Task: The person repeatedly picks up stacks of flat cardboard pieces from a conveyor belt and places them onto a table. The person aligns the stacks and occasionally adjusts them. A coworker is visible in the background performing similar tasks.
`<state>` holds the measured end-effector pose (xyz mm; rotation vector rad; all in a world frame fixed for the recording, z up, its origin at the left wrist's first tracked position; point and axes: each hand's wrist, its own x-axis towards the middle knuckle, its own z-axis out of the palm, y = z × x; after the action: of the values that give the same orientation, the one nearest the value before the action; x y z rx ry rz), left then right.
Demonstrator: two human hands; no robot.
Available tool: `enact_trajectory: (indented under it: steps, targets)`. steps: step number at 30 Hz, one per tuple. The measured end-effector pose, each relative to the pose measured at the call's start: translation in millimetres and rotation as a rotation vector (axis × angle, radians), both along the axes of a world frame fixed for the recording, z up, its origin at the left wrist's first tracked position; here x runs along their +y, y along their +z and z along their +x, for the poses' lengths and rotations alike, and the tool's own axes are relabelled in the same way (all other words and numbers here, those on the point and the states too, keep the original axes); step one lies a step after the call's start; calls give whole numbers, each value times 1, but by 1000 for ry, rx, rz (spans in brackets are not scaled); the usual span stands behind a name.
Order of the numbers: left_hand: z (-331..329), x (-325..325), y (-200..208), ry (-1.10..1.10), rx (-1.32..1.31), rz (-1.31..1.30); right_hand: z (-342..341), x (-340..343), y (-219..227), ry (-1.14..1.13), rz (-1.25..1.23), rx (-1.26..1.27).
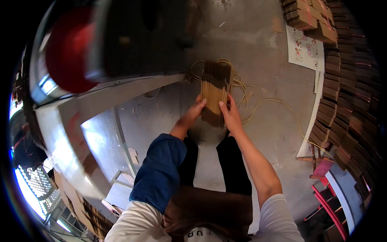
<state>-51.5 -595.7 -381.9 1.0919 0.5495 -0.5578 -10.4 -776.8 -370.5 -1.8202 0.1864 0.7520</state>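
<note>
Between my two hands is a stack of brown cardboard pieces [216, 90], held above the floor in front of my legs. Its layered edges face up, with a darker patch toward the far end. My left hand [196, 109] presses against the stack's left side, thumb on top. On the right side, my right hand [230, 111] grips it with the thumb over the near part. The undersides of both hands' fingers are partly hidden. A blue sleeve cover [159, 167] wraps my left forearm; the right forearm is bare.
A machine with a pale metal frame [60, 133] and a red round part [70, 48] stands close at left. Yellowish cord [278, 100] lies coiled on the floor [250, 32]. Many cardboard bundles [338, 92] line the right side, near a red chair [330, 207].
</note>
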Motion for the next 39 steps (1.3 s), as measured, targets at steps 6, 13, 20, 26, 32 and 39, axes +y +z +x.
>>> enact_trajectory:
  steps: [6, 13, 20, 26, 32, 39]
  targets:
    - [-16, 92, -147, -262, -551, 904, 33, 82, -119, 135, -8, 0]
    - [-68, 74, -119, 168, 319, 656, 6, 97, -154, 360, -88, 199]
    - [-133, -20, 243, -247, -14, 207, -120, -68, -23, 384, -107, 374]
    - [-158, 95, 442, 509, -199, 341, -97, -96, 198, 457, -122, 502]
    - [-194, 349, 388, 1539, -40, 565, -39, -32, 284, 332, -84, 238]
    - [-254, 509, 350, 1937, 182, 992, -41, 148, 413, 335, -104, 33]
